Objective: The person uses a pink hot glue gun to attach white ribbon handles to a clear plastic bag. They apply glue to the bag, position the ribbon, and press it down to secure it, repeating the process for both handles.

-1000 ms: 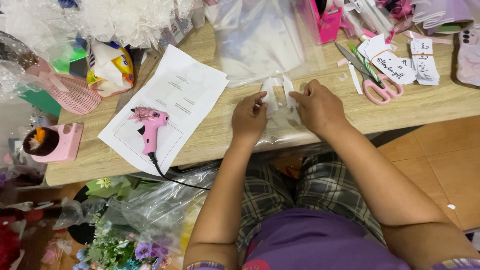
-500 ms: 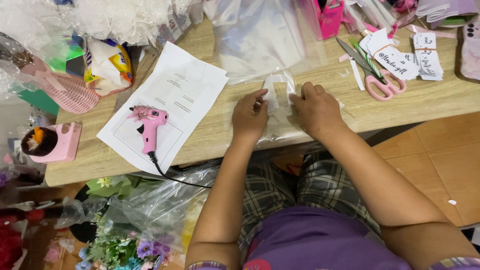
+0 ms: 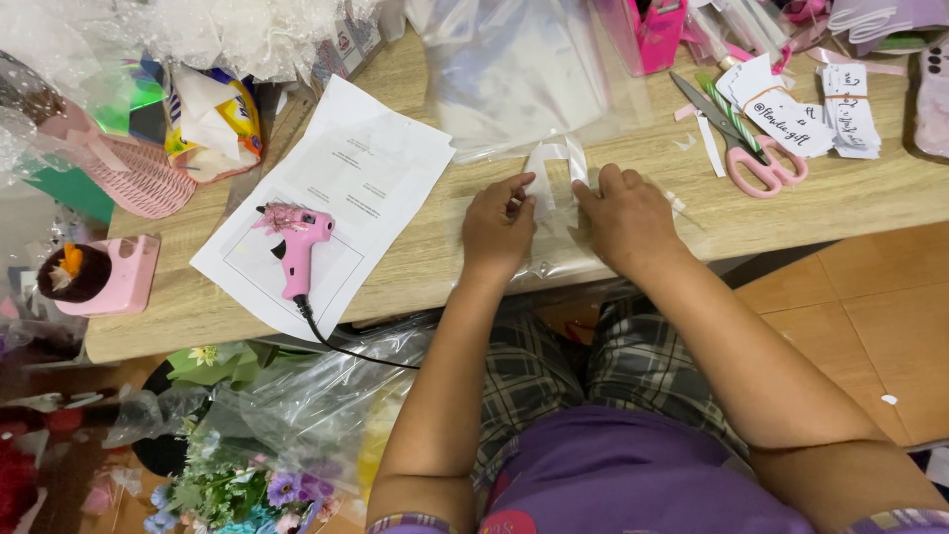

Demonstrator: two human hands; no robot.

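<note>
A: Where is the work sitting right now?

B: The clear plastic sheet (image 3: 554, 213) is lying on the wooden table (image 3: 425, 262) near its front edge, with a white ribbon loop (image 3: 556, 163) resting on it between the two hands.

A: And what are the hands doing?

B: The left hand (image 3: 497, 227) is pressing down with curled fingers, its fingertips pinching the ribbon's left side. The right hand (image 3: 625, 216) is lying flatter, fingers loosely closed and holding the sheet and the ribbon's right side down.

A: How would you handle this step well?

B: I'd judge that steady, even pressure from both hands is mattering most, since slick plastic is likely sliding easily. The pink glue gun (image 3: 295, 242) is lying well to the left on white paper (image 3: 346, 188); the pink scissors (image 3: 751, 148) are resting far right.
</note>
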